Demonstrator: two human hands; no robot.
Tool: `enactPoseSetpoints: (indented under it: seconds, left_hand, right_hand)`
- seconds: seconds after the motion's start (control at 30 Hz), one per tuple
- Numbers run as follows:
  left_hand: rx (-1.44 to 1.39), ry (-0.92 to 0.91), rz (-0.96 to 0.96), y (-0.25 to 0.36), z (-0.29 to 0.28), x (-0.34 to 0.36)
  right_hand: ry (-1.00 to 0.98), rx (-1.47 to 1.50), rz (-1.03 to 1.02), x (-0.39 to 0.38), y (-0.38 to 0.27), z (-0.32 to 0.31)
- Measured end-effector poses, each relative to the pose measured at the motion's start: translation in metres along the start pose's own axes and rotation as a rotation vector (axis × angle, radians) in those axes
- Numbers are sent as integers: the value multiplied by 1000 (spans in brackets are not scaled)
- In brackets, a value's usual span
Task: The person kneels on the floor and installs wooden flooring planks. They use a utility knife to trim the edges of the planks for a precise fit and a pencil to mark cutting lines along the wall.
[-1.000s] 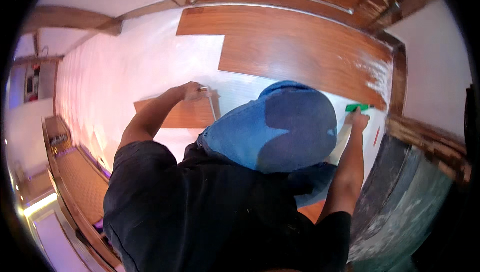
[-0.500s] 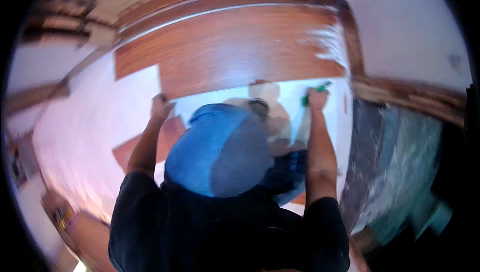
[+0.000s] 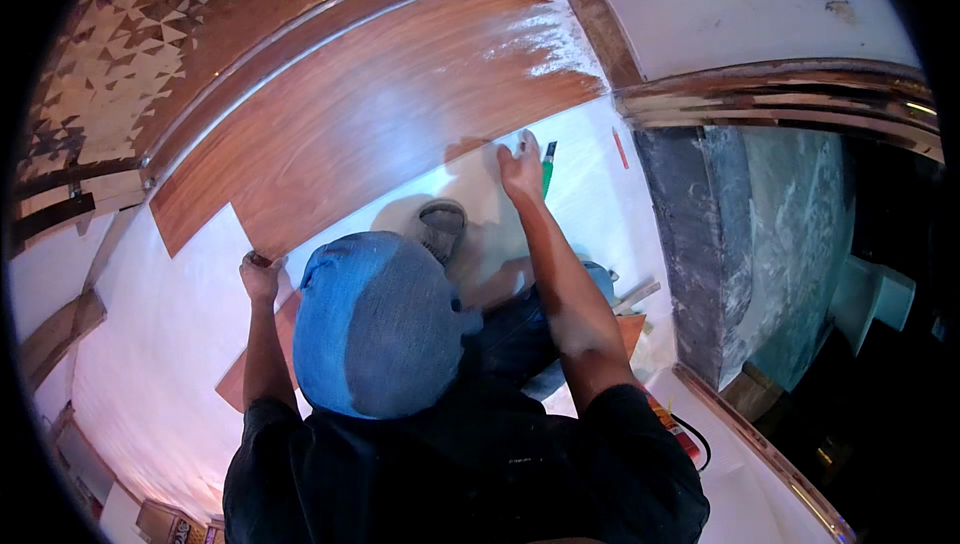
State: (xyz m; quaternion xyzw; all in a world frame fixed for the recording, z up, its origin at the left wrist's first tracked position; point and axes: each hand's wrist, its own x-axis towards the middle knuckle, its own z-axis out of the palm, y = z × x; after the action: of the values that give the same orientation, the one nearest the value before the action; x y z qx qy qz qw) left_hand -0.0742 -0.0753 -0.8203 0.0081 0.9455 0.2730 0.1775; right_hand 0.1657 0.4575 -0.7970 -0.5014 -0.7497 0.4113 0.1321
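Brown wood-look floor planks (image 3: 390, 124) lie across the white underlay (image 3: 190, 314) in front of me. My left hand (image 3: 262, 278) is closed at the near left corner of the planks, its fingers curled on that edge. At the near edge farther right is my right hand (image 3: 521, 169), thumb and fingertips toward the planks. A green utility knife (image 3: 548, 166) with a dark tip sticks out along that palm, held in the hand. Between my arms, one grey shoe (image 3: 441, 229) rests on the underlay. A cut plank piece (image 3: 232, 384) lies partly behind my left forearm.
A red pencil (image 3: 620, 149) lies near the right wall. White smears cover the planks' far right end. Wooden frame pieces (image 3: 770, 94) and a dark grey slab (image 3: 690, 234) border the right side. A red tool with a black cord (image 3: 688, 444) sits by my right elbow.
My view has turned, so the planks now slant up to the right. The right hand's fingers have shifted onto the plank edge, with the knife now pointing upward. My left hand stays at the corner.
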Motion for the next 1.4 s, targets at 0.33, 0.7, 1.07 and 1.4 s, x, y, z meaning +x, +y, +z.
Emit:
enactPoseSetpoints:
  seconds: [0.33, 0.7, 1.07, 1.4]
  left_hand:
    - [-18, 41, 166, -53, 9, 28]
    - [106, -86, 63, -46, 12, 34]
    - [-10, 36, 136, 8, 29, 5]
    - [-178, -35, 49, 1, 16, -7]
  right_hand:
    - [92, 668, 458, 35, -12, 61]
    - [71, 819, 456, 15, -11, 38]
    - [45, 169, 27, 27, 63, 2]
    - [-27, -413, 168, -30, 96, -74]
